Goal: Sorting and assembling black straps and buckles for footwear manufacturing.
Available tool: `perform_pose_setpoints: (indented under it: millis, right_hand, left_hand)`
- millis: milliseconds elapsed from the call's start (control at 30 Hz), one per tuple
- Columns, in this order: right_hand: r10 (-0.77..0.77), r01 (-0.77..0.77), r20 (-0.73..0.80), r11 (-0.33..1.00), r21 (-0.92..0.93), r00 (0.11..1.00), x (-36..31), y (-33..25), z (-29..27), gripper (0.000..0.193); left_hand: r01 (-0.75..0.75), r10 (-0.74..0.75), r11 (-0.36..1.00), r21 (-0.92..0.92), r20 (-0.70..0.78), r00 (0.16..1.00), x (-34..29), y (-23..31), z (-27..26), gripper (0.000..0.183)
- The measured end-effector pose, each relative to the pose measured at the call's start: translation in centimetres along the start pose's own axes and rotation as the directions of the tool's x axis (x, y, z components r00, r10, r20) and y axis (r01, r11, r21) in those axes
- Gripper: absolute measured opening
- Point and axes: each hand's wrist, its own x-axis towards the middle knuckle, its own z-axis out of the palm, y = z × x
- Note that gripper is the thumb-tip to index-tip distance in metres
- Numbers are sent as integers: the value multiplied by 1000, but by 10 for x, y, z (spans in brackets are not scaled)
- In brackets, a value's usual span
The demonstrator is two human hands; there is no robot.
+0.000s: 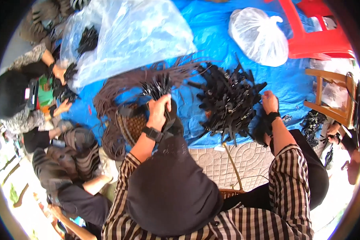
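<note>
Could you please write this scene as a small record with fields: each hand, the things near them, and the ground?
left hand: gripping an upright bundle of black straps
right hand: at the right edge of a pile of black straps, touching it
wrists: a black band on each
ground cover: blue tarp over patterned paving
nearby: tied white plastic bag, large clear plastic bag, red plastic chair, wooden stool
other people: one person at the left, hands on more black straps
</note>
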Motion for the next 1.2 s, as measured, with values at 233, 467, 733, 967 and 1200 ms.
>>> perform_pose_setpoints:
  millis: [233,467,733,967,1200]
  right_hand:
    - [-130,132,-25,989,67,991,10,-21,14,23]
    - [-428,426,-18,893,145,904,42,32,14,20]
    - [-447,442,-12,881,168,894,23,-14,3,17]
    - [-499,512,-118,846,150,858,24,-45,-16,17]
    - [-582,622,-232,761,184,780,14,-72,-31,15]
  left_hand:
    - [-80,33,976,-204,-223,974,-33,36,-56,14]
    - [-3,-8,991,-137,-79,997,-45,0,-8,21]
    - [-144,144,990,-3,-69,987,-88,21,-46,21]
    - [-157,147,932,328,56,988,-128,47,-57,35]
    - [-182,195,962,202,-48,980,-170,41,-61,69]
